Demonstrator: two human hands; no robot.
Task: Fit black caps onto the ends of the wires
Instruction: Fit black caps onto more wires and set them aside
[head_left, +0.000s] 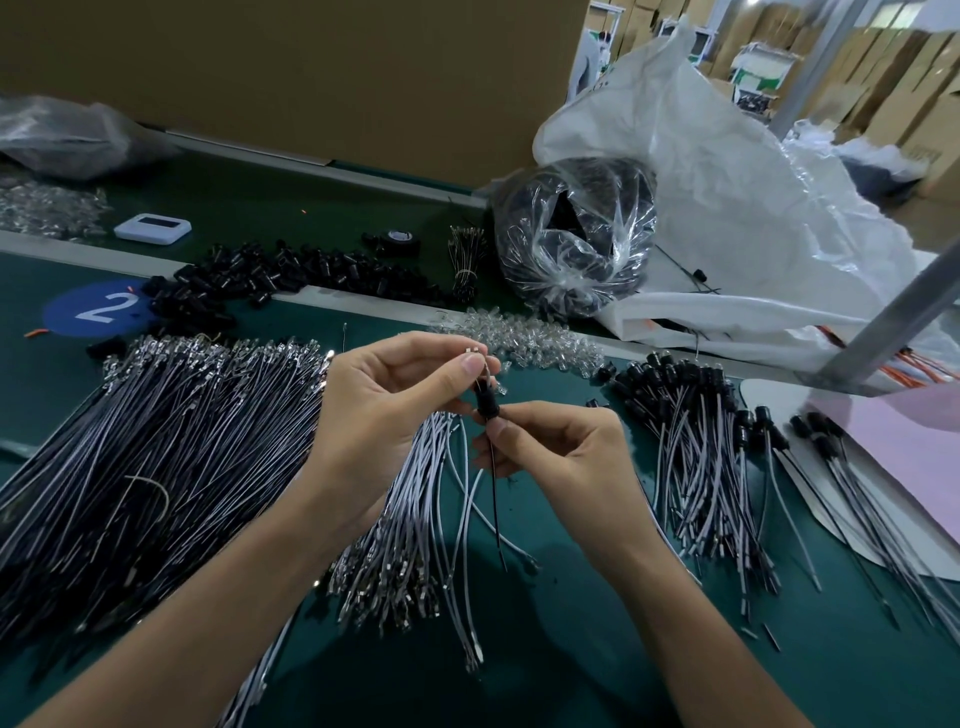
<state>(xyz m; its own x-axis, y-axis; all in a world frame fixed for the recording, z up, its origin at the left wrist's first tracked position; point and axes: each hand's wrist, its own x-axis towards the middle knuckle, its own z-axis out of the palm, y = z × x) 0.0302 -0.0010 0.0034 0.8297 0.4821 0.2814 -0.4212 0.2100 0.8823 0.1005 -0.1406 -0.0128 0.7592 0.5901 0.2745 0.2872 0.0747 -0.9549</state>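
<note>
Both hands were held in mid-air, on the near side of the clear bag (576, 244) of spare caps and well short of it. Left hand (395, 415): thumb and forefinger pinched the metal tip (474, 358) of one wire (496, 509). Right hand (556, 457): fingertips closed round the black cap (487, 401), just below the left pinch. The cap sat part-way along the wire and did not look seated. The wire's long axis ran nearly upright, tilted a little. Its tip pointed up and away toward the bag, and its free tail hung down away from the bag, over the loose wires (441, 519) on the green table (571, 649). The cap's axis lay along the wire. Risks, as judged: the short bare stretch between the two pinches looked thin, so a push off the axis could kink it. The tip could catch on the cap's mouth if the cap tilted. If the right pinch slackened, the cap would likely slide down the tail. The hanging tail could also snag in the loose wires beneath and jerk the piece. The capped pile (691, 415) lay on the near side of the bag, to the right of the hands.
</note>
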